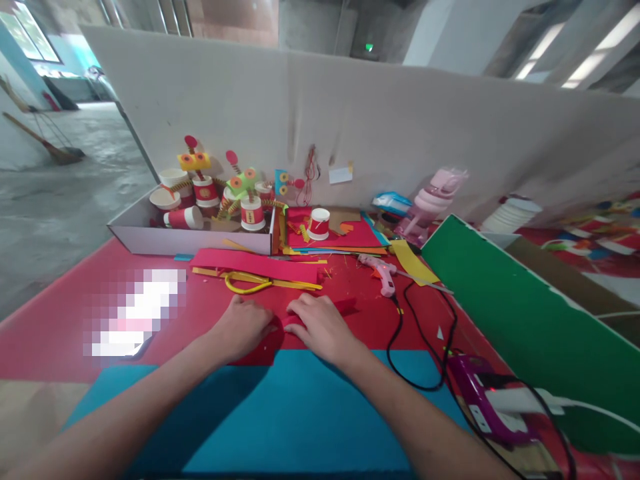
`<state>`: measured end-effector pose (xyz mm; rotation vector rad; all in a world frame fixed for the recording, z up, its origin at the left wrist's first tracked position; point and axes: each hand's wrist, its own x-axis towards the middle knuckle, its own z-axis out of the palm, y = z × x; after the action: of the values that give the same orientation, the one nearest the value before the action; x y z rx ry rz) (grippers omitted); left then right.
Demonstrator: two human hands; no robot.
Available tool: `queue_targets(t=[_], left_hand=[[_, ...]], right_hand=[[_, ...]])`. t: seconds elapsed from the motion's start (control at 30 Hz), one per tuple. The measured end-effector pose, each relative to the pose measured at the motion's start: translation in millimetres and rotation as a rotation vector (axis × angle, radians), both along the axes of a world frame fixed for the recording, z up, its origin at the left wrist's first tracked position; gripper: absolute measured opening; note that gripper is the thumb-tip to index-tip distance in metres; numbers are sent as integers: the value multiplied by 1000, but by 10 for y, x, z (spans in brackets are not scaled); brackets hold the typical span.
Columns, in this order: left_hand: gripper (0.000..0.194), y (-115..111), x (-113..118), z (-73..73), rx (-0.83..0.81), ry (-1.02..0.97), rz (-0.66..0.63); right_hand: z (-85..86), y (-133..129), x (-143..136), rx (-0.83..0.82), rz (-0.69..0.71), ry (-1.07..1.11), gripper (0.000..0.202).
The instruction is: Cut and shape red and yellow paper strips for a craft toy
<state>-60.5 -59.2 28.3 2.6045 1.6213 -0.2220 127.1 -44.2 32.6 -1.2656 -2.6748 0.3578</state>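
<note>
My left hand [246, 327] rests low over the red table, its fingers bent together near a narrow red strip. Opposite it, my right hand [317, 323] has its thumb and fingers closed on the red paper strip [345, 307], which extends to its right. Whether my left fingers also grip the strip is hard to see. Just beyond both hands lie a wide red paper band [257, 265], yellow strips [295, 285] and yellow-handled scissors [247, 288]. A blue sheet [280, 413] lies beneath my forearms.
A white box [195, 241] of decorated paper cups stands back left. Near the centre back is a cup [319, 225]. To the right are a pink glue gun [383, 273], its black cable, a purple power strip [485, 400], a pink bottle [433, 200] and a green panel [525, 320].
</note>
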Motion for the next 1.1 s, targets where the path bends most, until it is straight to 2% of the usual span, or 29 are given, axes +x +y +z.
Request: queue_targets(t=[0.23, 0.47, 0.7, 0.87, 1.0, 1.1], left_hand=[[31, -42, 54, 60, 6, 43, 19], [21, -137, 129, 163, 80, -14, 97], [28, -136, 40, 62, 97, -131, 139], [10, -79, -58, -8, 33, -309, 226], [11, -62, -98, 72, -15, -443, 261], [14, -61, -96, 181, -75, -456, 257]], right_hand=[[93, 84, -101, -122, 2, -90, 22], [92, 89, -155, -89, -18, -140, 18], [-3, -2, -72, -22, 45, 7, 15], [-60, 41, -18, -29, 37, 195, 25], [-60, 98, -11, 7, 22, 220, 15], [-41, 115, -9, -3, 12, 231, 14]])
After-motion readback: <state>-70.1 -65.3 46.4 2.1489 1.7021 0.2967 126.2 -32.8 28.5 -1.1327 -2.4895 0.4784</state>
